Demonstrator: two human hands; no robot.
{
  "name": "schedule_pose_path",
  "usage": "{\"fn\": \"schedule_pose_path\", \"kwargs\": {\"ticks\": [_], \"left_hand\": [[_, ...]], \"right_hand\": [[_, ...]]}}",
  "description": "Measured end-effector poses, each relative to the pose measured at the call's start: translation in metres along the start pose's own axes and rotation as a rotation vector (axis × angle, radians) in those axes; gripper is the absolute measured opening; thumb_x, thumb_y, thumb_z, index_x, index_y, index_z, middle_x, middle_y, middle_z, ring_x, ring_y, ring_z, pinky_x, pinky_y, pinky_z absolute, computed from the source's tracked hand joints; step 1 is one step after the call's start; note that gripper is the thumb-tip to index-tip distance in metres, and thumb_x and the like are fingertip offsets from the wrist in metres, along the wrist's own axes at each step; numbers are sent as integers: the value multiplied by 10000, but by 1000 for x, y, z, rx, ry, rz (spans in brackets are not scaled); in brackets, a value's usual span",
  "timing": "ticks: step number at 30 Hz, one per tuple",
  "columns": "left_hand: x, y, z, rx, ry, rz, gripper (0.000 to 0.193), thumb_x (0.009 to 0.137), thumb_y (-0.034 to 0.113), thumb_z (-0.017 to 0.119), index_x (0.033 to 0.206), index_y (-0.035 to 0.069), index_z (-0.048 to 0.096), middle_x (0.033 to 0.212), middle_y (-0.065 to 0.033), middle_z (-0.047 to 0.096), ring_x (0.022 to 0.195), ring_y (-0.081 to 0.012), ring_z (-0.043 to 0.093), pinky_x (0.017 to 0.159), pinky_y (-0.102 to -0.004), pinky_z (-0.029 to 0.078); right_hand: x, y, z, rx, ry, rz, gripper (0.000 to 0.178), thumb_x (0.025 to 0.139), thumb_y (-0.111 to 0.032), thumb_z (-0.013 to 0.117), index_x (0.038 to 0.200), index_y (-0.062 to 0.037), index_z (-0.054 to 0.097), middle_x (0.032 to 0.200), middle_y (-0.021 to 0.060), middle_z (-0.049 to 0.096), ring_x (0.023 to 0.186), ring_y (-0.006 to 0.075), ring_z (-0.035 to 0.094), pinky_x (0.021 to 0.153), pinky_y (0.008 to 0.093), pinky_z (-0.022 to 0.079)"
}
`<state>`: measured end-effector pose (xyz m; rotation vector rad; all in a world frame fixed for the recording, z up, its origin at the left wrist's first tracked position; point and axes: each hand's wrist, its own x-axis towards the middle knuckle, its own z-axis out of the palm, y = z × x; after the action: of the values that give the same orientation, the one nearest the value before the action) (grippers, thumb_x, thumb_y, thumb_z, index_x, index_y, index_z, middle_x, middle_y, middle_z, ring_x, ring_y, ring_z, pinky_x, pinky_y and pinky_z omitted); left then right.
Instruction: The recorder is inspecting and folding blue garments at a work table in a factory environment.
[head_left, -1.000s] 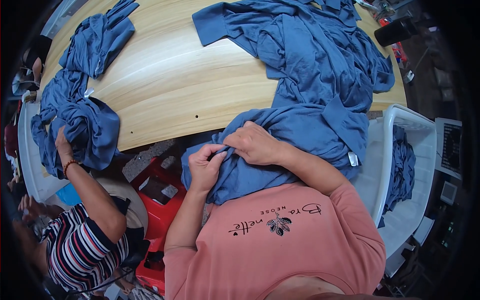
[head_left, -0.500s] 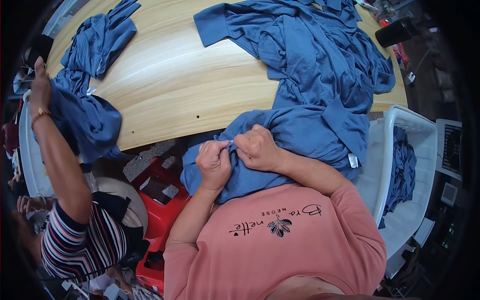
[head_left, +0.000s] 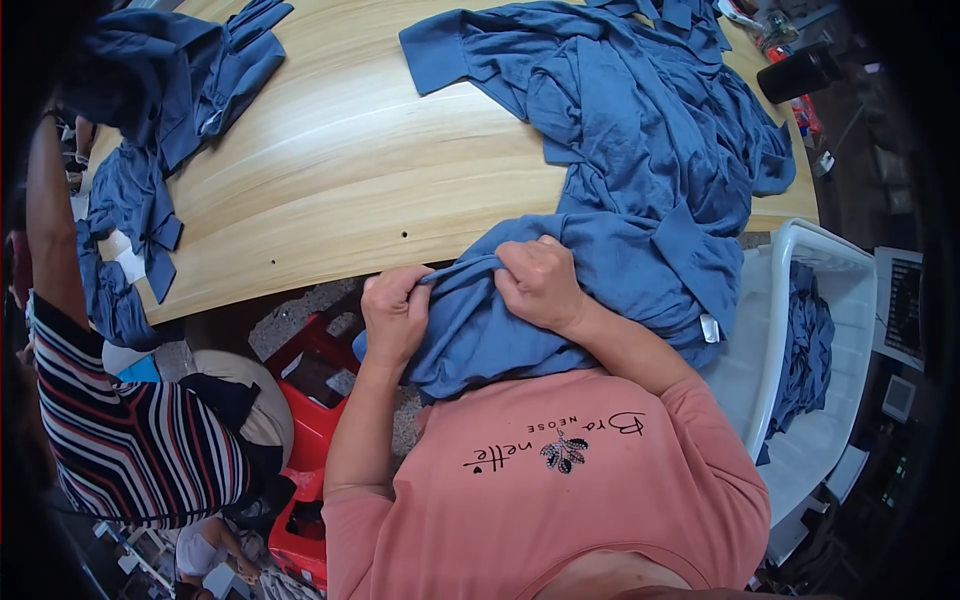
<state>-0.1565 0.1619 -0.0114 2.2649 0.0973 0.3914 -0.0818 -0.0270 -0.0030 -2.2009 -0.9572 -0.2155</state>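
A blue garment (head_left: 620, 260) with a collar or cuff and a small white label hangs over the table's near edge onto my lap. My left hand (head_left: 397, 315) is closed on one part of its edge. Farther right, my right hand (head_left: 540, 284) grips the same edge in a fist, and the cloth stretches in a fold between the two. The fingertips of both hands are partly hidden by the fabric and knuckles. More blue cloth (head_left: 640, 120) lies rumpled on the table beyond my hands, running up to the garment I hold.
A wooden table (head_left: 340, 150) spans the view ahead. On the right stands a white bin (head_left: 770, 350) with blue garments inside. A black cylinder (head_left: 798, 72) sits at the far right edge. At left, a co-worker in a striped shirt (head_left: 140, 430) handles blue garments beside a red stool (head_left: 312, 440).
My hands have moved apart, the left one leftward, and the cloth edge is now drawn out between them. The co-worker's arm and blue garment have swung farther out over the table.
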Motion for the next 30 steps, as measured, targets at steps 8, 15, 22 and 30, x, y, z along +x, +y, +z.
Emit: {"fn": "schedule_pose_path", "kwargs": {"ticks": [8, 15, 22, 30], "left_hand": [[-16, -12, 16, -691, -99, -462, 41, 797, 17, 609, 827, -7, 623, 690, 48, 567, 615, -1, 460, 550, -163, 379], [-17, -16, 10, -799, -144, -532, 19, 785, -2, 611, 803, -3, 605, 689, 51, 545, 601, -4, 440, 537, -160, 357], [-14, -17, 9, -736, -306, -492, 67, 741, -16, 622, 801, 10, 606, 680, 59, 542, 605, -8, 447, 537, -166, 359], [-13, -15, 7, -399, -319, -458, 72, 744, 5, 615, 805, -33, 606, 717, -11, 600, 665, -56, 519, 602, -210, 419]], "right_hand": [[14, -22, 10, -99, -20, -563, 108, 694, -140, 538, 784, -81, 531, 722, 28, 450, 672, 169, 493, 670, 331, 355], [5, -16, 23, -130, -233, -452, 72, 687, -158, 525, 721, -94, 528, 676, 17, 444, 687, 168, 478, 663, 317, 334], [2, -11, 24, -20, -211, -506, 85, 679, -182, 541, 700, -101, 532, 677, 9, 458, 663, 155, 469, 630, 315, 332], [0, -10, 24, -1, -298, -481, 76, 661, -166, 558, 689, -102, 528, 647, 7, 447, 622, 156, 459, 604, 309, 330]]}}
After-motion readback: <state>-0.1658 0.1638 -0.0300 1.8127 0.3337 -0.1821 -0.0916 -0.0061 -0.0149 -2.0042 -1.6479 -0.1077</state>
